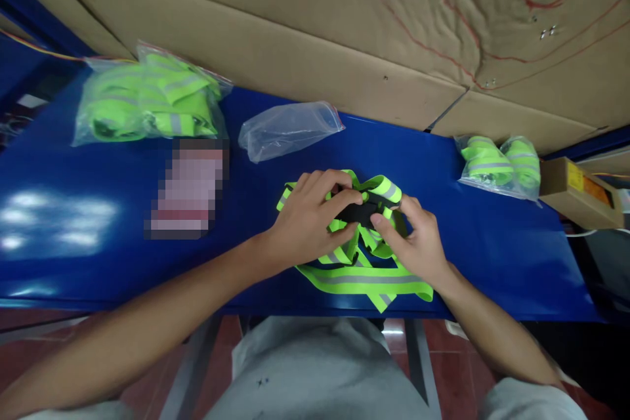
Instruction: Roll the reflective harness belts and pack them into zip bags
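A tangle of lime-green reflective straps (364, 280) with grey stripes lies on the blue table near its front edge. Above it, both hands hold a black piece (361, 211), perhaps a buckle, joined to the straps. My left hand (312, 216) is closed on its left side, thumb and fingers pinching the edge. My right hand (416, 236) grips the right side, with the thumb on the front of the black piece. The fingers partly cover the piece, so its exact shape is hidden.
On the blue table (256, 210), a clear bag of green straps (147, 95) sits back left, above a blurred-out object (189, 190). An empty plastic bag (293, 131) lies behind the hands. At right are another strap bag (499, 164) and a cardboard box (581, 193). Cardboard lines the back.
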A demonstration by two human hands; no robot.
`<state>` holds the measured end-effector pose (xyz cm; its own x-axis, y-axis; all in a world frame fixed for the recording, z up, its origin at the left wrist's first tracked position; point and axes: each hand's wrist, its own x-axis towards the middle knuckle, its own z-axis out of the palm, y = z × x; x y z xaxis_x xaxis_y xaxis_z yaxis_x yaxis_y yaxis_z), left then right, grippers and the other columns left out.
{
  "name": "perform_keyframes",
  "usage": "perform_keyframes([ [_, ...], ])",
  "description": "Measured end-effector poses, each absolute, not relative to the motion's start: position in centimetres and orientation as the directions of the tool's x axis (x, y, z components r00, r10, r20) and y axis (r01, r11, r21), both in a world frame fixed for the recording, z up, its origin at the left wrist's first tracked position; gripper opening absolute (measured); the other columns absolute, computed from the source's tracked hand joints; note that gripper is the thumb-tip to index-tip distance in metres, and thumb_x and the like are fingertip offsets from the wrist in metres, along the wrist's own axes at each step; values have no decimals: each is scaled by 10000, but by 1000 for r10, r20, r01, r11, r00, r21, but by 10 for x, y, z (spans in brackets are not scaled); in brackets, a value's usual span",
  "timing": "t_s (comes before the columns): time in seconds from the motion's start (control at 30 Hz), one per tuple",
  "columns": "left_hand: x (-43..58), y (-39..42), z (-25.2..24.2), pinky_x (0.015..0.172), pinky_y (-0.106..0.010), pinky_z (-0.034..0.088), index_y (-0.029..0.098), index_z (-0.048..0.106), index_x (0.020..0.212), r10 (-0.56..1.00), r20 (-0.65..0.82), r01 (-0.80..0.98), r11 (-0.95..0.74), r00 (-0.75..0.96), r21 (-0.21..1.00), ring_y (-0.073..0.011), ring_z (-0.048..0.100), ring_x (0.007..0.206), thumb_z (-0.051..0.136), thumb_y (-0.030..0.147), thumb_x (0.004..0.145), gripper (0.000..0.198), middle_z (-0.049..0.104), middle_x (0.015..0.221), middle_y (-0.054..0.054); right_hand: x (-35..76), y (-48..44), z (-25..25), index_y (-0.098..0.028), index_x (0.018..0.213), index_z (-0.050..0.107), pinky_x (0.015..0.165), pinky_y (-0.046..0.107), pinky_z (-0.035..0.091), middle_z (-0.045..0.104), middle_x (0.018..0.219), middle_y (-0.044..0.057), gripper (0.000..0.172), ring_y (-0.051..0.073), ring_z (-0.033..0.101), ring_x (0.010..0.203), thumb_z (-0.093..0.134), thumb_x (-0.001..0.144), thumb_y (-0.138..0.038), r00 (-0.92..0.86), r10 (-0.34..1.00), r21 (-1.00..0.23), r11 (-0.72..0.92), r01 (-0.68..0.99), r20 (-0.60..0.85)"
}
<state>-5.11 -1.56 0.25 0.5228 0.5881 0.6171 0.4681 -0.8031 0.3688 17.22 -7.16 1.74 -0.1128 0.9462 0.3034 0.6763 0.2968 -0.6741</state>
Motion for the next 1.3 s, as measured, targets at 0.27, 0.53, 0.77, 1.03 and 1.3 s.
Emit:
perform_keyframes([
  [0.27,-51,-11,4,889,-422,478,206,644,1164,630,535,559,-767,563,316,-278,607,1061,705,301,910,277,601,1278,-138,179,-66,17,-222,845,523,690,306,392,548,757,-20,283,152,514,728,631,981,-444,22,974,-749,161,642,228],
  [0.53,-63,3,1,900,-409,499,237,534,1457,642,510,643,-738,573,205,-291,629,1059,694,512,926,619,634,1249,-127,192,-59,10,-220,882,550,694,297,419,570,807,-13,293,153,514,743,619,988,-484,26,976,-839,172,516,217],
  [0.77,-65,3,1,886,-395,510,252,574,1442,655,515,635,-732,554,247,-250,644,999,666,456,956,535,621,1252,-125,188,-55,5,-248,1191,558,831,333,512,630,1096,36,271,179,638,924,646,991,-408,54,939,-782,250,572,339],
  [1.03,-67,0,-1,862,-404,460,259,686,1274,579,599,630,-761,554,153,-240,671,988,543,343,1025,300,722,1100,-78,181,-61,13,-311,1433,583,1120,493,493,616,1426,94,434,297,580,1350,627,1003,-350,-259,883,-468,434,770,392],
  [1.3,-89,12,30,959,-483,516,291,721,1172,631,734,680,-655,251,330,-264,646,1145,649,392,989,221,667,1248,-53,247,-35,33,-196,1107,780,1085,505,500,745,1220,119,238,304,683,1195,702,953,-360,174,690,-498,300,814,702],
])
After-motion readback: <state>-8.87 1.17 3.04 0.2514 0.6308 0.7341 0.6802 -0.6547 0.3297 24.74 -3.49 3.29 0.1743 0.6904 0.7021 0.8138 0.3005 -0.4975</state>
